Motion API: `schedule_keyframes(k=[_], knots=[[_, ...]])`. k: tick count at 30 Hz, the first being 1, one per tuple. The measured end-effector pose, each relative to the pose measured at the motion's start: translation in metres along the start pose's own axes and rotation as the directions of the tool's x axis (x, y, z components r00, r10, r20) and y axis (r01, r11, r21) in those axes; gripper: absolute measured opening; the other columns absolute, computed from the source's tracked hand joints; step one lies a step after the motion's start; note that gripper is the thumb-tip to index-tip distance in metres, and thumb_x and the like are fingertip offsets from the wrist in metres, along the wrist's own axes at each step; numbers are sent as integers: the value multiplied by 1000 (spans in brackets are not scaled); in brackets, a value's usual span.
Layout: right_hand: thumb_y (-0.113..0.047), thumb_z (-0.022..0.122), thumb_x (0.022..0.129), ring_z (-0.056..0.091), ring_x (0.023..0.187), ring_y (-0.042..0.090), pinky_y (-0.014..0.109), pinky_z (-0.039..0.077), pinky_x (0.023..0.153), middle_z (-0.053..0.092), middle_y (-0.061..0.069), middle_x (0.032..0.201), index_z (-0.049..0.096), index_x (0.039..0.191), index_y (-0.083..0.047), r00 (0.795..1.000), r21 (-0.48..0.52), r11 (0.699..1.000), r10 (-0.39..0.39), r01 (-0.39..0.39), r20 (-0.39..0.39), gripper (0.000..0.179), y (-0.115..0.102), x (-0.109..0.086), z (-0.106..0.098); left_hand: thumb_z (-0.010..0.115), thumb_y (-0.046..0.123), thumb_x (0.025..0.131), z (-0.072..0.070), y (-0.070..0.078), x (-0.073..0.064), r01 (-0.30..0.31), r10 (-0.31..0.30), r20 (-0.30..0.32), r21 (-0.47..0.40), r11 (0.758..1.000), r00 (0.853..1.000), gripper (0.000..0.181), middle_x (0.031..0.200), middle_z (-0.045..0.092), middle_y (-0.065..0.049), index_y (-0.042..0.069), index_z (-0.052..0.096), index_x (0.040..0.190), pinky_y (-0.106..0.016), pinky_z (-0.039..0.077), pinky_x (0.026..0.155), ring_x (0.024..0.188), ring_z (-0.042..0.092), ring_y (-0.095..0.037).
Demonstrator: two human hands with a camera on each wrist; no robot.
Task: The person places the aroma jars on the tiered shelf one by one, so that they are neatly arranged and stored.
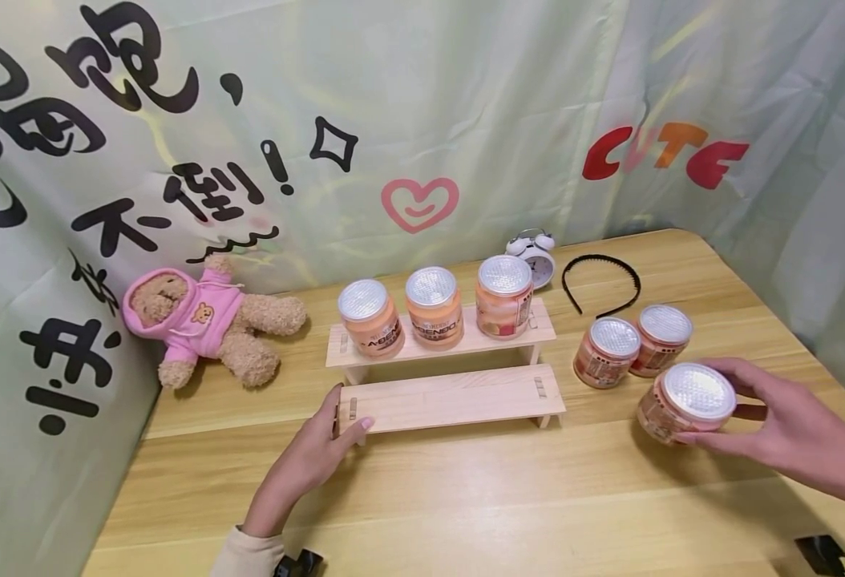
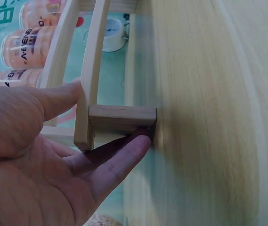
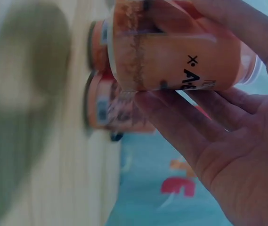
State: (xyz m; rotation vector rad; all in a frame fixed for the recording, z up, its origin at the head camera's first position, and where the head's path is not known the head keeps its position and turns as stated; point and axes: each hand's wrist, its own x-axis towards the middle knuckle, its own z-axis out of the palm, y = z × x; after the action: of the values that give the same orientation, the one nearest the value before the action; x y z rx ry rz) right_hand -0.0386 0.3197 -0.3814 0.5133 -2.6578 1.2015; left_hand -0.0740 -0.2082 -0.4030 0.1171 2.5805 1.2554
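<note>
My right hand [image 1: 769,417] grips a peach-coloured jar [image 1: 685,402] with a silvery lid, thumb on the near side and fingers on the far side. In the right wrist view, this jar [image 3: 171,52] hangs above the table, a shadow below it. At the front tier of a small wooden riser shelf [image 1: 451,398], my left hand [image 1: 314,449] holds the left end, its thumb on the top board. The left wrist view shows fingertips against the shelf's leg [image 2: 123,115]. Three similar jars [image 1: 433,308] line the back tier [image 1: 458,340].
Two more jars [image 1: 606,353] stand close together right of the shelf. A black headband [image 1: 637,280] and a white alarm clock [image 1: 538,264] lie towards the back. At the left, a teddy bear [image 1: 209,316] in a pink hoodie leans near the printed curtain [image 1: 466,96].
</note>
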Motion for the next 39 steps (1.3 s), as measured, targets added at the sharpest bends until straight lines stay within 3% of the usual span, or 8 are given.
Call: schedule_keyframes(k=[9, 12, 17, 21, 26, 33, 36, 39], knots=[[-6, 97, 63, 61, 98, 0, 15, 53, 76, 64, -10, 114, 58, 129, -11, 982, 45, 994, -106, 100, 159, 77, -42, 19, 24, 61, 30, 103, 0, -1, 0, -10, 10, 6, -4, 1000, 1000, 63, 83, 68, -4, 8, 31, 154, -37, 49, 79, 80, 61, -21], [-12, 97, 66, 61, 99, 3, 18, 54, 78, 64, -7, 117, 58, 131, -13, 959, 71, 980, -197, 186, 205, 76, -54, 30, 35, 61, 30, 103, 0, -1, 0, -10, 10, 8, -11, 1000, 1000, 62, 86, 68, -7, 8, 32, 152, -39, 50, 79, 81, 62, -24], [-28, 94, 73, 62, 99, 5, 22, 55, 81, 62, -9, 116, 59, 130, -15, 926, 68, 963, -269, 261, 265, 68, -74, 54, 56, 61, 37, 102, -1, 0, -2, -12, 12, -12, 40, 999, 1000, 71, 103, 69, -7, 8, 26, 157, -51, 47, 99, 111, 60, -27], [-32, 90, 79, 63, 101, 6, 28, 55, 84, 64, -12, 113, 59, 128, -14, 898, 89, 954, -300, 287, 322, 61, -86, 75, 73, 61, 37, 103, -1, 0, -1, -1, 2, -3, 44, 999, 1000, 71, 92, 68, -3, 8, 25, 157, -47, 48, 94, 103, 61, -22], [-31, 88, 82, 63, 105, 10, 33, 55, 88, 65, -9, 115, 57, 130, -12, 869, 180, 960, -271, 214, 414, 60, -99, 97, 96, 61, 34, 103, -1, 1, -1, -2, 2, 1, 42, 999, 1000, 69, 82, 67, 0, 8, 26, 156, -43, 48, 88, 91, 60, -17], [-25, 89, 80, 62, 113, 13, 36, 52, 96, 65, -4, 122, 56, 134, -10, 843, 281, 943, -295, 181, 449, 65, -113, 120, 127, 61, 33, 103, 0, -1, 0, -14, 14, -12, 36, 999, 1000, 71, 100, 70, -8, 5, 24, 157, -52, 43, 104, 117, 59, -27], [-24, 89, 79, 62, 114, 14, 37, 51, 98, 65, 0, 124, 55, 136, -6, 841, 282, 937, -318, 207, 438, 68, -119, 127, 138, 62, 31, 103, 0, -2, 1, -17, 18, -13, 30, 999, 1000, 66, 87, 68, -2, 6, 29, 155, -48, 46, 98, 102, 61, -20], [-22, 90, 79, 62, 113, 14, 35, 51, 98, 66, 2, 124, 54, 134, -4, 839, 282, 930, -340, 234, 425, 69, -126, 132, 148, 63, 30, 102, 0, -2, 1, -23, 24, -16, 29, 999, 1000, 65, 86, 67, -1, 6, 31, 154, -46, 47, 95, 96, 61, -18]])
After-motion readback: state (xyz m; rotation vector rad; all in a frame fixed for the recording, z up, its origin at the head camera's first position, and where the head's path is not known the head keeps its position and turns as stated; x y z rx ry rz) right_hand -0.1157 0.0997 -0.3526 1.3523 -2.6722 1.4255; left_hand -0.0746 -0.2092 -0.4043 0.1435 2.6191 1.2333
